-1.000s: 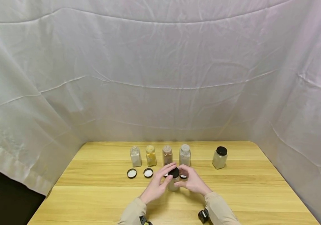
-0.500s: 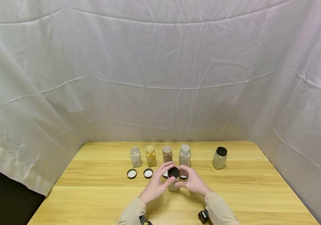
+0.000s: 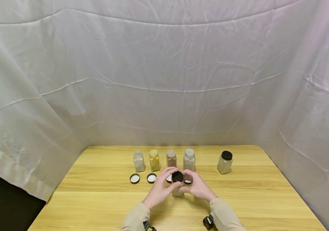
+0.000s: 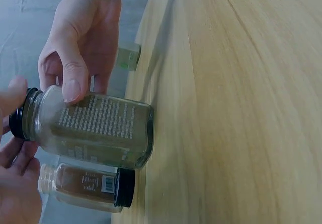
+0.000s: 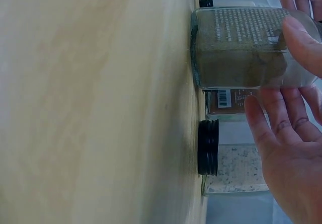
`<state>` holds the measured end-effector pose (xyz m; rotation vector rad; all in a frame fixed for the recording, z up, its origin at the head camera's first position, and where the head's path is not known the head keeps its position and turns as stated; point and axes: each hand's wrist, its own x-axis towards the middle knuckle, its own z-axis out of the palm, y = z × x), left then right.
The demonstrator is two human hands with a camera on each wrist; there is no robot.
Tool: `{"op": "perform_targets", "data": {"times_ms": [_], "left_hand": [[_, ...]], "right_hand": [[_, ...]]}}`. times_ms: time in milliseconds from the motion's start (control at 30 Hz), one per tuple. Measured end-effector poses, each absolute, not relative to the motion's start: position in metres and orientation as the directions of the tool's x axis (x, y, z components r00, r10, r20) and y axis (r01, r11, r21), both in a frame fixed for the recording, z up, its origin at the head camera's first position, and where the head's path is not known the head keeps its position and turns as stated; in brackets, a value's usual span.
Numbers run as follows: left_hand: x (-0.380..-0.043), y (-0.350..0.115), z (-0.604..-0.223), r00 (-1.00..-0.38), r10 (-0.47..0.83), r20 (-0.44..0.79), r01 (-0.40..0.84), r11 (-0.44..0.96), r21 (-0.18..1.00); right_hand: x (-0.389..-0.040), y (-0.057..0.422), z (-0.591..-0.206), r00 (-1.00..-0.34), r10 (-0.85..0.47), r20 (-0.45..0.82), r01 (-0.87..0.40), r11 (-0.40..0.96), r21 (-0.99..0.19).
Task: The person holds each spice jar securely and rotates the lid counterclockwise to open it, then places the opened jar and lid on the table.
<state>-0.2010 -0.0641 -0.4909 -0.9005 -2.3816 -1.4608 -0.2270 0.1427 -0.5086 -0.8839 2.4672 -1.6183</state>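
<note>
A square glass jar (image 4: 95, 128) of greyish-brown powder with a black lid (image 3: 177, 176) stands upright on the table in front of the person. The left hand (image 3: 160, 191) grips the lid between thumb and fingers. With its thumb on the near side and its fingers behind, the right hand (image 3: 199, 187) holds the jar's body. In the right wrist view, the right thumb (image 5: 302, 43) presses on the glass. Behind the hands are the reddish-brown powder jar (image 3: 171, 159) and the pale speckled jar (image 3: 189, 159), both lidless; their lids are partly covered by the hands.
To the left stand a lidless white powder jar (image 3: 139, 161) and a yellow powder jar (image 3: 154, 160). Before them lie upturned black lids, including one lid (image 3: 135, 178) at far left. A black-lidded pale jar (image 3: 225, 163) stands apart at right. Grey cloth (image 3: 164, 112) hangs behind the table.
The left thumb has slid slightly right around the lid, and the left fingertips slightly left. The right hand and the jar have stayed in place.
</note>
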Motion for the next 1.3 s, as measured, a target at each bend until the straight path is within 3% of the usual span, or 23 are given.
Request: {"op": "perform_targets", "data": {"times_ms": [333, 533, 767, 1100, 1300], "left_hand": [[-0.2047, -0.067, -0.4921, -0.733, 0.479, 0.483, 0.643, 0.256, 0.722], [-0.2053, -0.0666, -0.4928, -0.753, 0.411, 0.514, 0.645, 0.307, 0.7], [-0.2032, -0.0677, -0.4923, -0.756, 0.486, 0.437, 0.605, 0.267, 0.75], [-0.2027, -0.0655, -0.4927, -0.766, 0.409, 0.497, 0.629, 0.313, 0.712], [-0.2033, -0.0681, -0.4917, -0.755, 0.476, 0.452, 0.616, 0.279, 0.737]], "right_hand": [[-0.2263, 0.1427, -0.508, -0.836, -0.487, 0.254, -0.43, 0.293, -0.854], [-0.227, 0.1432, -0.5088, -0.835, -0.49, 0.251, -0.428, 0.291, -0.856], [-0.227, 0.1434, -0.5089, -0.838, -0.489, 0.242, -0.421, 0.298, -0.857], [-0.2266, 0.1424, -0.5082, -0.832, -0.494, 0.254, -0.431, 0.286, -0.856], [-0.2265, 0.1429, -0.5076, -0.836, -0.487, 0.253, -0.43, 0.295, -0.854]]}}
